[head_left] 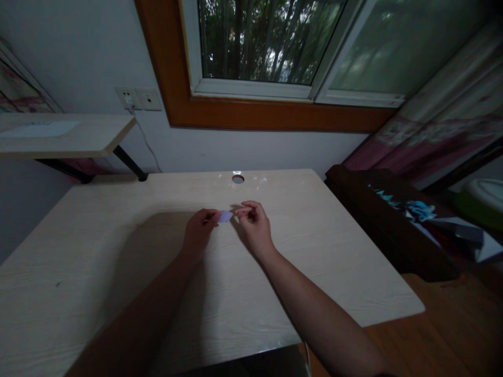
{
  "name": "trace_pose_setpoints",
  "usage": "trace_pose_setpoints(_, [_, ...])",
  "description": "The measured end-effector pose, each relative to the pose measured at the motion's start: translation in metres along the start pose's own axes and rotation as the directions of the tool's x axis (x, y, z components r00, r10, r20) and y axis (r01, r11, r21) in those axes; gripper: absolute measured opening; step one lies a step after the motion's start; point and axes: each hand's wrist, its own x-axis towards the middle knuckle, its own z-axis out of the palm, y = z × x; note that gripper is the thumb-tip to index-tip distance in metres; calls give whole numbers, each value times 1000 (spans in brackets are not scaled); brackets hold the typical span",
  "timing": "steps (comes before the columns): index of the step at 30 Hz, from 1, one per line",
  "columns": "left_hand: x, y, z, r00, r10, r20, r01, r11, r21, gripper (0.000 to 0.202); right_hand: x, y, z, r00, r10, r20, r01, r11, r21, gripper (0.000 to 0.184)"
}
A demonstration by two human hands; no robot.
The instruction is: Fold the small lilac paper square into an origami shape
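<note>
A small pale purple piece of paper [225, 216] is held just above the table's surface, near the middle of the view. My left hand [200, 228] is closed on its left end, with thumb and fingers pinching it. Just off the paper's right corner is my right hand [254, 225], its fingers bent and partly apart, with nothing visible in them. Whether a right fingertip touches the corner is too small to tell. Both forearms reach in from the bottom over the light wood-grain table [334, 262].
A round cable hole [238, 179] is at the table's back edge. On the left, a raised shelf [78, 141] stands on black legs. Beyond the table's right side is a dark brown piece of furniture [365, 214] with blue items [420, 210]. A window [271, 42] is behind.
</note>
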Motion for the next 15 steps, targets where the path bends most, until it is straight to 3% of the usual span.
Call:
trace_pose_setpoints(4, [-1, 0, 1, 999, 18, 37, -18, 1000, -12, 22, 0, 5, 2, 998, 23, 66, -26, 999, 36, 29])
trace_pose_setpoints(8, [-5, 5, 3, 994, 94, 53, -97, 993, 68, 18, -4, 7, 3, 984, -9, 178, 20, 998, -63, 27])
trace_pose_setpoints(15, [-9, 9, 5, 991, 130, 36, -132, 988, 81, 16, -4, 8, 3, 993, 7, 115, -7, 1000, -1, 20])
